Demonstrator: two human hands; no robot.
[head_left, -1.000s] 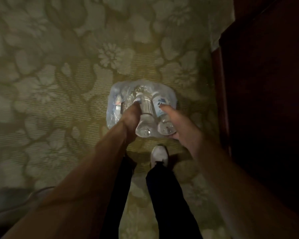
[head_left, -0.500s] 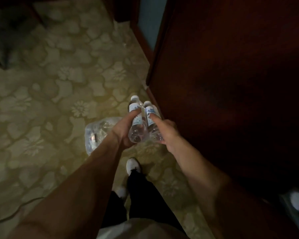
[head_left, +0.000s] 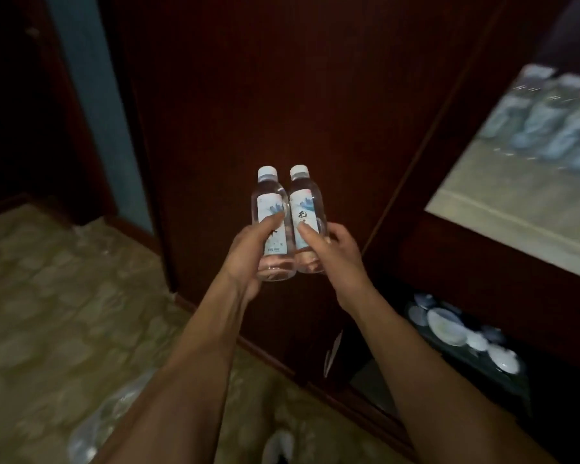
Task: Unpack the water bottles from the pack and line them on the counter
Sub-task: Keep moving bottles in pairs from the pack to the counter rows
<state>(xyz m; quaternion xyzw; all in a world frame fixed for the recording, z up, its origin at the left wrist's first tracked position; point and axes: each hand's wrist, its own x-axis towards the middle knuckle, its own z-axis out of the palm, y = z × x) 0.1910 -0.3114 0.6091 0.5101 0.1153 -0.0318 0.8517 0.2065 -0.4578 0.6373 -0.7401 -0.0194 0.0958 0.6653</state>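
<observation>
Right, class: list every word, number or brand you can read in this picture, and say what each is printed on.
Right bottle, held by the right hand: dark brush-style characters on the label, partly behind a finger, not clear enough to quote.
Left bottle, held by the left hand: small print low on the label, too small to read.
Bottles on the counter: blurred, nothing readable.

Two capped water bottles are held upright side by side, one in the left hand, one in the right hand. A blurred row of more bottles is seen along the counter; their number cannot be counted. One torn pack is seen on the floor.
</observation>
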